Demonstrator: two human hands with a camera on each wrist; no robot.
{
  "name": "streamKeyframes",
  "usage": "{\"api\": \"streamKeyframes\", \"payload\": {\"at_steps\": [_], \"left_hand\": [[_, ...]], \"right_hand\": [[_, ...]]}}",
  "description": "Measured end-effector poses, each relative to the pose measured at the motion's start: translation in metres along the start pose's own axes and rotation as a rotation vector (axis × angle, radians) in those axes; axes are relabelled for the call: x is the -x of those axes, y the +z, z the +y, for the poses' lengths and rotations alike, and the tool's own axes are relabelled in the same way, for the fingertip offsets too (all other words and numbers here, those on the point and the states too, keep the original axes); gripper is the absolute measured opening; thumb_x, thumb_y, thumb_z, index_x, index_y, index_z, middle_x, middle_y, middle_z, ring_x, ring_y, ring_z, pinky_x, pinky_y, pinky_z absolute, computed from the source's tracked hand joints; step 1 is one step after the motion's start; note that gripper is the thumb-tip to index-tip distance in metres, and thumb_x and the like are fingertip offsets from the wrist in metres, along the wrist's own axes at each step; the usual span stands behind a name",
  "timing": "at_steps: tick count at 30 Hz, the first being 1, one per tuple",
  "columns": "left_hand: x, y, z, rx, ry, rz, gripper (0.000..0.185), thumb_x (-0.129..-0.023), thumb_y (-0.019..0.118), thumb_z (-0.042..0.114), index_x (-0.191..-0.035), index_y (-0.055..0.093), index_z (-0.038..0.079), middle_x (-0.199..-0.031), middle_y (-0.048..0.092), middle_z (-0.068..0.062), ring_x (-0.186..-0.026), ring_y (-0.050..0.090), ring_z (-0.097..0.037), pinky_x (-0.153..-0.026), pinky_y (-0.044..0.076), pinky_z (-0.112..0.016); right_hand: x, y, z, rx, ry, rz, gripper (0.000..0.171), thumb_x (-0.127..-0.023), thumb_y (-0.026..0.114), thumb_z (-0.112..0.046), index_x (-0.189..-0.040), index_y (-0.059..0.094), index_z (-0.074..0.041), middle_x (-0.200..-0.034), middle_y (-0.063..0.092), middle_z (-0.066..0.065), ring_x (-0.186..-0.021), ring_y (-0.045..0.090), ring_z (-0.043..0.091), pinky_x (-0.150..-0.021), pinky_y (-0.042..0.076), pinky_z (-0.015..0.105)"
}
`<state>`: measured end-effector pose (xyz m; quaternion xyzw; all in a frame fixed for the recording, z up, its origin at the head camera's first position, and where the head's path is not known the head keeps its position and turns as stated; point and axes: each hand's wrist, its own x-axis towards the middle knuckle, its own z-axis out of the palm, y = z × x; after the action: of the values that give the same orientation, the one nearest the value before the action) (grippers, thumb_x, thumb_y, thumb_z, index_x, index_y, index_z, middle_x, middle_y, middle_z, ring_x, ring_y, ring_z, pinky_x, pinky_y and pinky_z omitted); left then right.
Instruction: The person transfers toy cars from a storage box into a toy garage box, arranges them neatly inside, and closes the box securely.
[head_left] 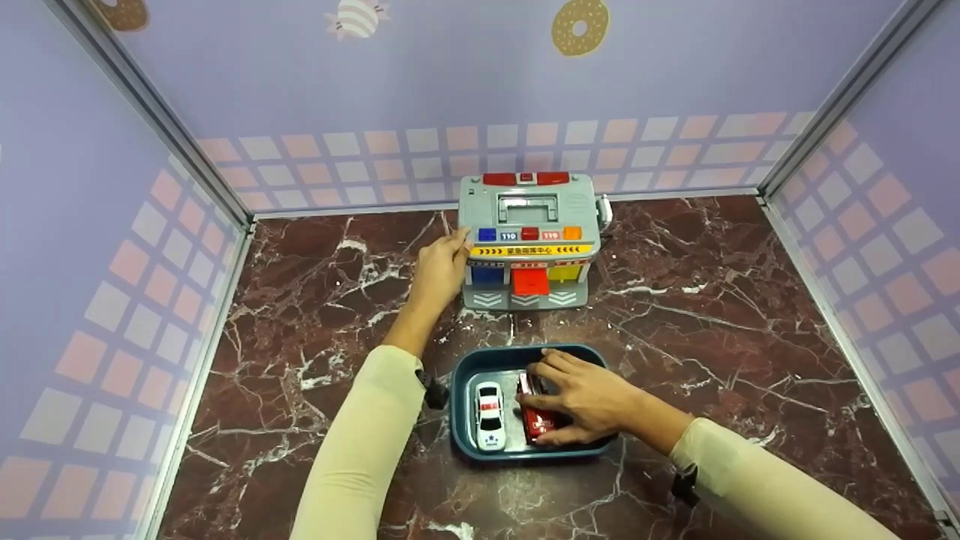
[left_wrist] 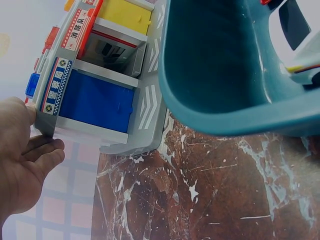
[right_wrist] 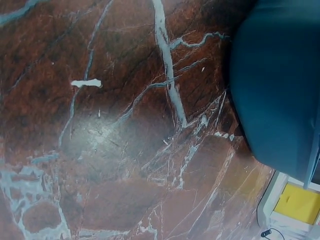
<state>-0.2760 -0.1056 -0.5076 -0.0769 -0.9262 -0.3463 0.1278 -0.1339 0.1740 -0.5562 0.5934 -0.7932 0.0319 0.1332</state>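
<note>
Left hand (head_left: 439, 270) rests flat, fingers straight, against the left side of a grey toy garage (head_left: 529, 240) near the bench's (head_left: 750, 315) rear edge. Right hand (head_left: 589, 397), fingers curled, grips a red toy car (head_left: 536, 424) in a teal tray (head_left: 469, 367) toward the front edge, w/ a white police car (head_left: 490, 416) just beside it.

Staged booth: marble tabletop (head_left: 712, 300), papered walls (head_left: 450, 75)

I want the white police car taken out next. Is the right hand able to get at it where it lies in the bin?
Probably yes. The white police car lies uncovered in the blue bin, just beside the right hand, which grips the red car.
</note>
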Motion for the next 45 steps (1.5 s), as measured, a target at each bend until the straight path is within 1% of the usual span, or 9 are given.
{"api": "streamKeyframes", "payload": {"at_steps": [5, 10, 14, 23, 28, 36, 40, 45], "left_hand": [[0.000, 0.000, 0.000, 0.001, 0.014, 0.010, 0.037, -0.105, 0.057, 0.029, -0.137, 0.066, 0.013, -0.134, 0.069, -0.013, -0.127, 0.065, -0.030, -0.109, 0.051, -0.043], [0.000, 0.000, 0.000, 0.000, 0.012, 0.010, 0.036, -0.105, 0.057, 0.029, -0.136, 0.066, 0.015, -0.128, 0.071, -0.015, -0.122, 0.067, -0.031, -0.104, 0.054, -0.045], [0.000, 0.000, 0.000, 0.002, 0.005, 0.007, 0.036, -0.105, 0.057, 0.030, -0.136, 0.066, 0.015, -0.130, 0.070, -0.014, -0.124, 0.066, -0.031, -0.106, 0.053, -0.045], [0.002, 0.000, -0.001, -0.004, 0.017, 0.009, 0.036, -0.105, 0.057, 0.028, -0.136, 0.066, 0.014, -0.131, 0.070, -0.015, -0.124, 0.066, -0.032, -0.105, 0.053, -0.045], [0.001, 0.000, 0.000, 0.008, 0.023, 0.013, 0.036, -0.105, 0.057, 0.027, -0.137, 0.065, 0.013, -0.132, 0.069, -0.015, -0.125, 0.065, -0.031, -0.106, 0.052, -0.044], [0.001, 0.000, 0.000, 0.015, 0.032, 0.015, 0.037, -0.104, 0.058, 0.027, -0.137, 0.065, 0.011, -0.132, 0.069, -0.015, -0.125, 0.065, -0.033, -0.108, 0.052, -0.043], [0.001, 0.000, -0.001, 0.008, 0.041, 0.020, 0.036, -0.104, 0.058, 0.026, -0.137, 0.066, 0.012, -0.129, 0.070, -0.016, -0.122, 0.067, -0.034, -0.106, 0.053, -0.044], [0.001, 0.000, -0.001, 0.009, 0.024, 0.013, 0.037, -0.105, 0.057, 0.028, -0.137, 0.065, 0.013, -0.131, 0.070, -0.015, -0.124, 0.066, -0.033, -0.108, 0.051, -0.044]], "right_hand": [[0.000, 0.001, -0.001, 0.005, 0.010, -0.013, 0.067, -0.089, 0.053, -0.076, -0.135, 0.066, -0.029, -0.131, 0.061, 0.017, -0.122, 0.061, 0.035, -0.116, 0.043, 0.051], [0.000, 0.001, -0.002, 0.017, 0.022, 0.005, 0.066, -0.088, 0.055, -0.075, -0.134, 0.066, -0.029, -0.132, 0.062, 0.015, -0.116, 0.062, 0.033, -0.109, 0.048, 0.046], [-0.001, 0.002, -0.002, 0.011, 0.031, 0.010, 0.064, -0.087, 0.055, -0.075, -0.132, 0.066, -0.030, -0.130, 0.062, 0.012, -0.112, 0.061, 0.028, -0.102, 0.048, 0.045], [0.000, -0.002, 0.000, -0.001, 0.031, 0.038, 0.064, -0.088, 0.056, -0.074, -0.130, 0.068, -0.027, -0.129, 0.062, 0.013, -0.111, 0.060, 0.029, -0.099, 0.049, 0.044], [0.000, -0.008, 0.004, 0.016, 0.035, 0.052, 0.066, -0.088, 0.055, -0.074, -0.130, 0.068, -0.026, -0.130, 0.062, 0.015, -0.111, 0.061, 0.029, -0.094, 0.050, 0.043], [-0.001, -0.020, 0.007, 0.032, 0.051, 0.021, 0.067, -0.090, 0.051, -0.074, -0.134, 0.066, -0.026, -0.134, 0.060, 0.016, -0.115, 0.059, 0.029, -0.099, 0.048, 0.044], [-0.002, -0.024, 0.010, 0.036, 0.046, 0.050, 0.069, -0.088, 0.054, -0.074, -0.134, 0.065, -0.024, -0.133, 0.061, 0.016, -0.113, 0.060, 0.029, -0.098, 0.048, 0.045], [-0.004, -0.029, 0.013, 0.041, 0.039, 0.092, 0.072, -0.086, 0.056, -0.075, -0.133, 0.066, -0.021, -0.130, 0.062, 0.017, -0.112, 0.061, 0.030, -0.099, 0.049, 0.047]]}}
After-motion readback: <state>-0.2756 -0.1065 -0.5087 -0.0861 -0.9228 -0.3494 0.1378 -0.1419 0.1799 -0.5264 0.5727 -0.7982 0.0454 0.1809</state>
